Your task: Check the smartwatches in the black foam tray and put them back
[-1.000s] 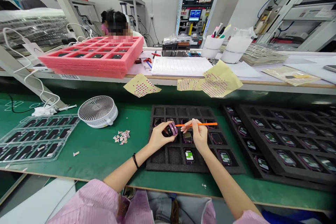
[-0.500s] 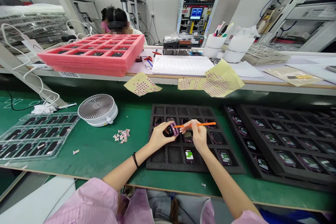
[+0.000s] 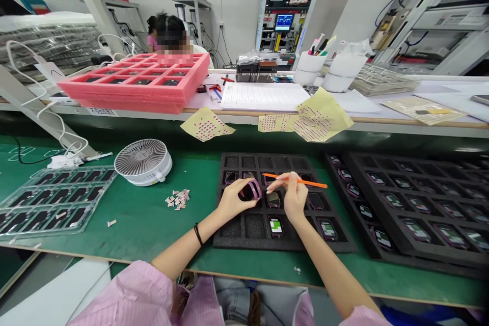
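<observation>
One slim orange stick

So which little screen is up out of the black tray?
The little screen in the left hand, tilted up above the black tray; all the others lie flat in the tray.
</observation>
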A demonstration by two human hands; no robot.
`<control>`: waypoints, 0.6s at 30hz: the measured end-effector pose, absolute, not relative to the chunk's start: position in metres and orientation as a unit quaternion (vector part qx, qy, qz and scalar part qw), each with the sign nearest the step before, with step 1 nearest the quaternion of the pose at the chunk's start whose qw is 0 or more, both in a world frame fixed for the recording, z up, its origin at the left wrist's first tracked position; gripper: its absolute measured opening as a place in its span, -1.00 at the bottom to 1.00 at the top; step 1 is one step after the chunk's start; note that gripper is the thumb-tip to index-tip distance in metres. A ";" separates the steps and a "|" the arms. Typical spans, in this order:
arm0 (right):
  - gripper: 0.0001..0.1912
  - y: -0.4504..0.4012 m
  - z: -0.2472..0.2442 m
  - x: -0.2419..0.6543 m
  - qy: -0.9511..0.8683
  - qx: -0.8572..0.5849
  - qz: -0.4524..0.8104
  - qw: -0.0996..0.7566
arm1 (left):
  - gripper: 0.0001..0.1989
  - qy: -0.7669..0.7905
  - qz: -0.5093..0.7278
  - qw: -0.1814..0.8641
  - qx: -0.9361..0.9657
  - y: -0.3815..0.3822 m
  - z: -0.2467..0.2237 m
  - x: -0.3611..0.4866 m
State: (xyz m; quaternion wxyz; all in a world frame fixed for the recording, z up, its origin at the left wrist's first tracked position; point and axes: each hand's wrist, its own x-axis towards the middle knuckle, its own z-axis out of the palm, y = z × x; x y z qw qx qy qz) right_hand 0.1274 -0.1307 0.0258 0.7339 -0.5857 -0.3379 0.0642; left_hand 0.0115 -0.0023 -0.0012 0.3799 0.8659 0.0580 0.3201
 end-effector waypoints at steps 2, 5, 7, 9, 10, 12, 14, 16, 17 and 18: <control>-0.62 -0.128 0.023 0.130 -0.320 -0.596 0.088 0.731 | -0.51 0.063 0.323 0.380 0.864 -0.002 -0.001 0.012; -0.63 -0.122 0.017 0.130 -0.363 -0.628 0.173 0.666 | -0.55 0.074 0.333 0.366 0.866 0.000 -0.003 0.012; -0.53 -0.119 0.012 0.129 -0.395 -0.647 0.211 0.617 | -0.55 0.074 0.338 0.354 0.869 0.000 -0.005 0.013; -0.48 -0.117 0.009 0.129 -0.402 -0.657 0.231 0.594 | -0.53 0.059 0.344 0.353 0.868 0.001 -0.006 0.013; -0.48 -0.116 0.008 0.128 -0.393 -0.653 0.244 0.599 | -0.50 0.050 0.349 0.356 0.865 0.001 -0.006 0.013; -0.47 -0.117 0.010 0.128 -0.358 -0.627 0.285 0.630 | -0.45 0.042 0.363 0.368 0.855 0.001 -0.006 0.013; -0.47 -0.118 0.013 0.128 -0.321 -0.593 0.326 0.663 | -0.40 0.048 0.375 0.387 0.841 0.001 -0.004 0.013; -0.47 -0.119 0.017 0.128 -0.298 -0.573 0.342 0.682 | -0.39 0.051 0.383 0.405 0.829 0.002 -0.003 0.012; -0.46 -0.119 0.018 0.127 -0.293 -0.568 0.345 0.687 | -0.40 0.049 0.385 0.410 0.826 0.002 -0.003 0.012; -0.46 -0.120 0.020 0.127 -0.290 -0.565 0.348 0.690 | -0.42 0.045 0.386 0.411 0.825 0.002 -0.003 0.011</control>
